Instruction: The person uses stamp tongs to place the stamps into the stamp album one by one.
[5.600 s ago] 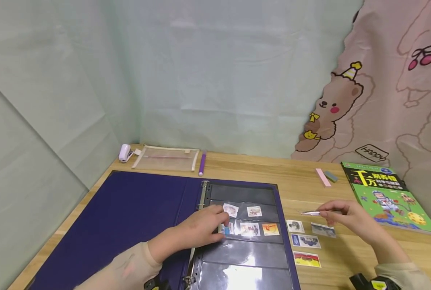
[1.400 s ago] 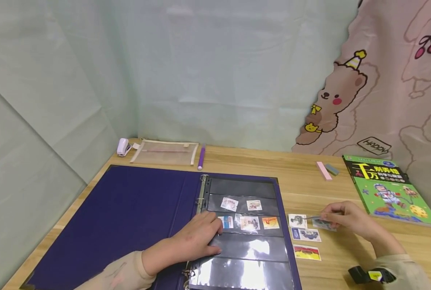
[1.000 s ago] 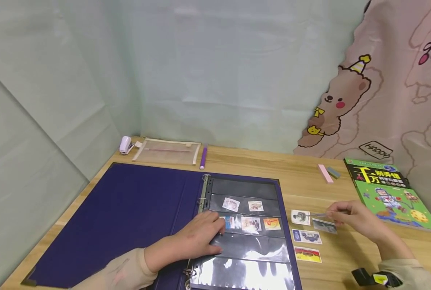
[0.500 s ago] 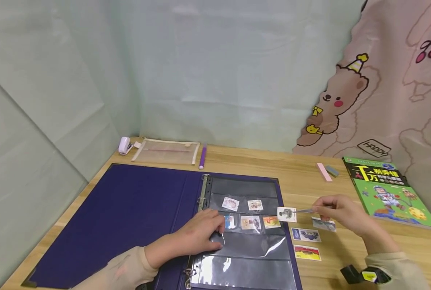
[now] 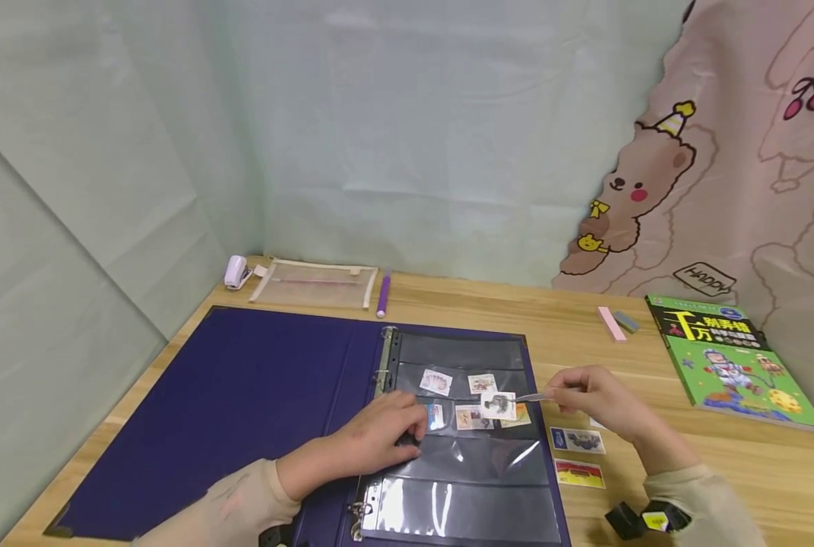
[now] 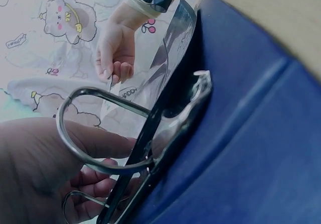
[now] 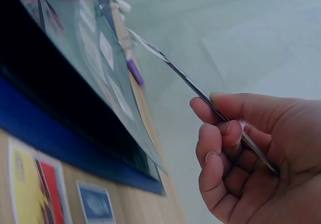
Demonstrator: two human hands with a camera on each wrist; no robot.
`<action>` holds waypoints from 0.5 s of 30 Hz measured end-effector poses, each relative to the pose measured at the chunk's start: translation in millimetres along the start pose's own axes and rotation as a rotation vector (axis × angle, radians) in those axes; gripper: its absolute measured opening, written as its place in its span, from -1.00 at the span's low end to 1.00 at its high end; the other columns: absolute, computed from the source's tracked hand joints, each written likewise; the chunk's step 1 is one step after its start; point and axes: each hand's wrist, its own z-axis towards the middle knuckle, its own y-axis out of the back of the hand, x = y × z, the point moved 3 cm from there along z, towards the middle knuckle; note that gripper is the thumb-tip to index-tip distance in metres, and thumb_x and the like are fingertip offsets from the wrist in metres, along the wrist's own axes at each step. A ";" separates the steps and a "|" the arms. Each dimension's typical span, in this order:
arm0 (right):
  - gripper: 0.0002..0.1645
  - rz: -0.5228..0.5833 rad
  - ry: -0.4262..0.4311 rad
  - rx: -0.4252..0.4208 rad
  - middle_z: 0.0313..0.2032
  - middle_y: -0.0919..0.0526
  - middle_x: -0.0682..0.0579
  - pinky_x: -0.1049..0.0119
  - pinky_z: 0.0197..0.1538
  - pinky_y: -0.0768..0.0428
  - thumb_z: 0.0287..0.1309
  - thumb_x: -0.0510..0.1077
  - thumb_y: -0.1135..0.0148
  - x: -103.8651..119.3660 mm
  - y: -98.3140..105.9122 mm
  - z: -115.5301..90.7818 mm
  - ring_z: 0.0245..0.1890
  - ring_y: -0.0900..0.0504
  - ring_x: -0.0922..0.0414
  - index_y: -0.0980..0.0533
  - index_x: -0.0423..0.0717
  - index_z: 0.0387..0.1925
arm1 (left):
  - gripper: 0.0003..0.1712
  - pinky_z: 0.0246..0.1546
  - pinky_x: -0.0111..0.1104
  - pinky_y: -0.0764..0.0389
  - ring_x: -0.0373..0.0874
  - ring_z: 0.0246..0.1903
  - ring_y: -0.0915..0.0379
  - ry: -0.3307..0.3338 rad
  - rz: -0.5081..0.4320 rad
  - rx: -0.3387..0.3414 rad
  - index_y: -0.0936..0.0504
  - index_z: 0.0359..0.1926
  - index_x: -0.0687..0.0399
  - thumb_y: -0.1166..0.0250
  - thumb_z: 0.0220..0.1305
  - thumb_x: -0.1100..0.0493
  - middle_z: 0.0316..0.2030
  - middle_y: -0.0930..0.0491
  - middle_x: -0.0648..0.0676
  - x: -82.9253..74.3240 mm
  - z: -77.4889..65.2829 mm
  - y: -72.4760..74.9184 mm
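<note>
My right hand (image 5: 594, 399) pinches metal tweezers (image 5: 533, 396) between thumb and fingers. At their tips hangs a white stamp with a dark grey picture (image 5: 498, 406), over the black stock page (image 5: 471, 460) and partly covering an orange stamp (image 5: 518, 416). My left hand (image 5: 379, 433) rests on the page beside the binder rings (image 6: 75, 133), its fingers loosely bent. Behind its fingertips a blue stamp (image 5: 435, 416) shows partly. Other stamps in the strips are a pinkish stamp (image 5: 436, 381), a small pale stamp (image 5: 482, 384) and a brownish stamp (image 5: 471, 418).
Right of the open blue binder (image 5: 263, 395) lie a blue-and-white stamp (image 5: 578, 441) and a red-and-yellow stamp (image 5: 580, 474); another is mostly hidden under my right hand. Farther back are a green book (image 5: 738, 365), pink eraser-like block (image 5: 612, 323), purple pen (image 5: 383, 295), mesh pouch (image 5: 314, 283) and stapler (image 5: 236, 272).
The tweezers in my right hand have lifted the grey-pictured stamp from the table and carried it left, over the page. My left hand has stayed nearly in place.
</note>
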 end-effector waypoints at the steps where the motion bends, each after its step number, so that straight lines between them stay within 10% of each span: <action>1: -0.71 -0.002 -0.001 -0.002 -0.61 -0.36 0.17 0.32 -0.56 -0.32 0.19 -0.13 -0.05 1.8 -3.1 2.5 -0.62 -0.31 0.18 -0.50 -0.33 -0.37 | -0.73 -0.30 -0.51 -0.20 -0.34 -0.41 -0.13 -0.003 -0.002 -0.001 -0.37 -0.47 -0.16 -0.35 -0.05 0.02 -0.49 -0.27 -0.20 0.2 0.2 0.3; 15: -0.69 0.040 -0.005 0.062 -0.49 -0.55 -0.14 0.31 -0.38 -0.55 0.17 -0.10 -0.08 16.9 -46.3 31.7 -0.52 -0.51 0.24 -0.54 -0.33 -0.36 | -0.77 -0.30 -0.51 -0.18 -0.34 -0.40 -0.13 -0.035 -0.010 -0.012 -0.37 -0.47 -0.19 -0.32 0.00 0.03 -0.49 -0.24 -0.21 3.9 0.3 -2.5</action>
